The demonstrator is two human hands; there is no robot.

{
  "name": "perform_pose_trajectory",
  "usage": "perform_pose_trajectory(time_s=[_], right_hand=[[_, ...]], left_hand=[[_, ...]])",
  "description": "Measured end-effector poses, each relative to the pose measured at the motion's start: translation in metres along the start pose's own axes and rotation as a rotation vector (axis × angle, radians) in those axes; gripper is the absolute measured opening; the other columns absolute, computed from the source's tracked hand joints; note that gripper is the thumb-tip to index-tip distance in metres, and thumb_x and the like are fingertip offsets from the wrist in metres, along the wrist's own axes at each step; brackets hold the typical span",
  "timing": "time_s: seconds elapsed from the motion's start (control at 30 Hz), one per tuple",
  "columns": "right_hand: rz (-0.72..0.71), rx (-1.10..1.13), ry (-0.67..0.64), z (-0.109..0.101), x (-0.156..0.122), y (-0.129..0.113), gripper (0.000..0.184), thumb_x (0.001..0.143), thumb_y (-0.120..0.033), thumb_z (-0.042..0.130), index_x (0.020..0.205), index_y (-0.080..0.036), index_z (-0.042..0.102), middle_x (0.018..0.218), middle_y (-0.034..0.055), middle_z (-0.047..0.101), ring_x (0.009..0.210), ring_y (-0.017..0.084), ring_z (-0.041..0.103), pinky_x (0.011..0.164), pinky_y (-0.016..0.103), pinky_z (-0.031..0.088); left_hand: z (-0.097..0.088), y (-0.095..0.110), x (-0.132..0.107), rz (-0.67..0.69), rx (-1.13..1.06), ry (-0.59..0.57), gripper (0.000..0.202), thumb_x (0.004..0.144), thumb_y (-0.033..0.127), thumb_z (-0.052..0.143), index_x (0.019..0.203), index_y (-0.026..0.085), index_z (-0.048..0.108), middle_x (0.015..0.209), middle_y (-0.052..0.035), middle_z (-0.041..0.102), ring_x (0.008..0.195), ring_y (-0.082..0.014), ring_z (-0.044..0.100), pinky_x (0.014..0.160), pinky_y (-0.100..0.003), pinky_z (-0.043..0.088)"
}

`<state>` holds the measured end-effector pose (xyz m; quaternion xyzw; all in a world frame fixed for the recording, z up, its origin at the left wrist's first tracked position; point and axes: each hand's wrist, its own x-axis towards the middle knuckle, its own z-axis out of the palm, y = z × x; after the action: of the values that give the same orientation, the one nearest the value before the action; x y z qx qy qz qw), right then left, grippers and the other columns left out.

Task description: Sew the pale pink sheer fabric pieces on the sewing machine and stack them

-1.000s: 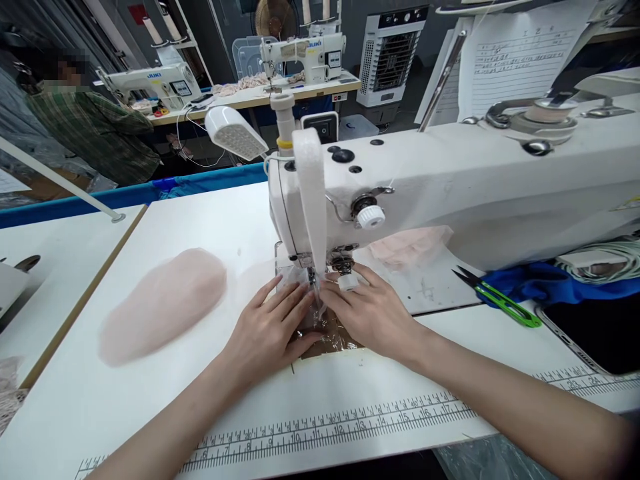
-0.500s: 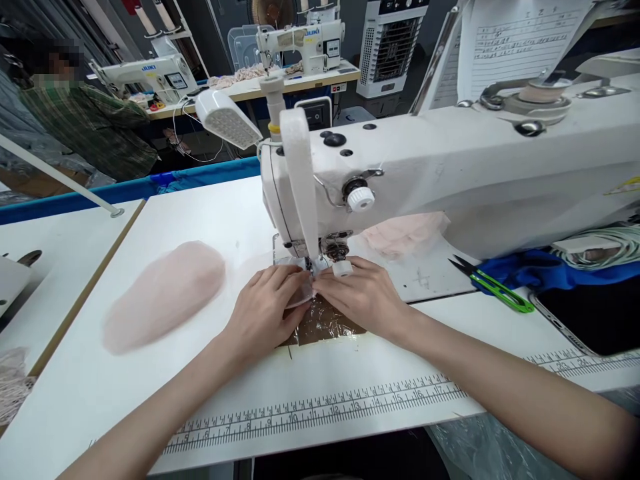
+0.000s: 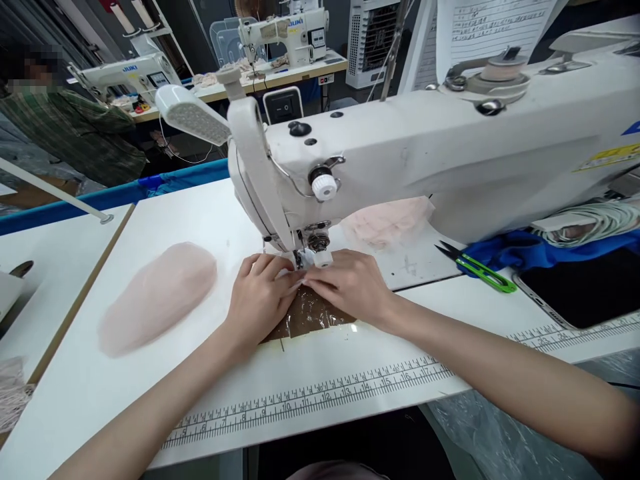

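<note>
Both hands are at the needle area of a white sewing machine (image 3: 400,143). My left hand (image 3: 260,297) is left of the presser foot (image 3: 299,259), thumb and fingers closed on the edge of a thin sheer fabric (image 3: 297,285). From the right, my right hand (image 3: 353,288) pinches the same fabric just in front of the foot, its fingertips almost meeting the left ones. Most of this fabric is hidden under the hands and the machine head. A brown taped patch (image 3: 310,313) on the table lies below the fingers.
Left on the table is a pale pink sheer fabric piece (image 3: 160,297); more pink fabric (image 3: 390,223) lies behind the needle. Green thread snips (image 3: 483,270), blue cloth (image 3: 500,253) and a phone (image 3: 585,287) are at right. A printed ruler (image 3: 300,400) runs along the front edge. A person (image 3: 70,127) sits beyond.
The view has shifted, so the machine appears further left. My hands have drawn closer together at the foot, and less fabric shows between my left thumb and fingers.
</note>
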<state>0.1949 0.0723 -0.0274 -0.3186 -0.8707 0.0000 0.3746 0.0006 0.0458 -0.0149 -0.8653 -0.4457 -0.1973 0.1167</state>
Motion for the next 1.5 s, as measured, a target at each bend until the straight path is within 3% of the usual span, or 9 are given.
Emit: perform_pose_trajectory(time_s=[0.13,0.23,0.7,1.13,1.5], right_hand=[[-0.219,-0.108,-0.043,-0.001,-0.008,-0.003,0.022,0.089,-0.007,0.052,0.083,-0.017,0.072,0.089,0.0017,0.075,0.087,0.015,0.068,0.082,0.030,0.051],[-0.268,-0.158,-0.072,-0.001,-0.011,-0.003,0.025,0.088,-0.003,0.050,0.089,-0.016,0.071,0.092,0.0027,0.075,0.091,0.015,0.068,0.084,0.030,0.052],[-0.241,-0.144,-0.057,-0.002,-0.009,-0.005,0.025,0.088,-0.002,0.049,0.090,-0.014,0.071,0.095,0.0040,0.075,0.091,0.015,0.069,0.094,0.032,0.052],[-0.225,-0.144,-0.048,-0.001,-0.007,-0.004,0.024,0.087,-0.002,0.051,0.087,-0.015,0.070,0.095,0.0032,0.075,0.088,0.015,0.070,0.090,0.030,0.054],[-0.208,-0.182,-0.066,0.002,0.000,0.001,0.021,0.086,-0.004,0.053,0.083,-0.016,0.070,0.087,0.0019,0.076,0.075,0.015,0.070,0.088,0.031,0.054]], left_hand=[[-0.007,0.007,-0.018,0.099,0.053,0.025,0.031,0.090,0.016,0.054,0.119,0.021,0.064,0.117,-0.0061,0.069,0.109,-0.0252,0.061,0.097,-0.046,0.044],[-0.006,0.010,-0.026,0.133,0.047,0.023,0.034,0.091,0.013,0.051,0.123,0.015,0.060,0.121,-0.0082,0.067,0.114,-0.0235,0.062,0.104,-0.046,0.042],[-0.006,0.008,-0.026,0.145,0.043,0.002,0.031,0.091,0.013,0.050,0.121,0.012,0.061,0.118,-0.0093,0.068,0.113,-0.0242,0.063,0.107,-0.050,0.042],[-0.005,0.006,-0.024,0.154,0.060,0.017,0.031,0.092,0.014,0.050,0.120,0.009,0.061,0.119,-0.0101,0.068,0.113,-0.0244,0.063,0.109,-0.049,0.038],[0.000,0.001,-0.021,0.100,0.036,0.007,0.032,0.093,0.015,0.049,0.122,0.014,0.061,0.121,-0.0099,0.067,0.116,-0.0237,0.061,0.113,-0.051,0.031]])
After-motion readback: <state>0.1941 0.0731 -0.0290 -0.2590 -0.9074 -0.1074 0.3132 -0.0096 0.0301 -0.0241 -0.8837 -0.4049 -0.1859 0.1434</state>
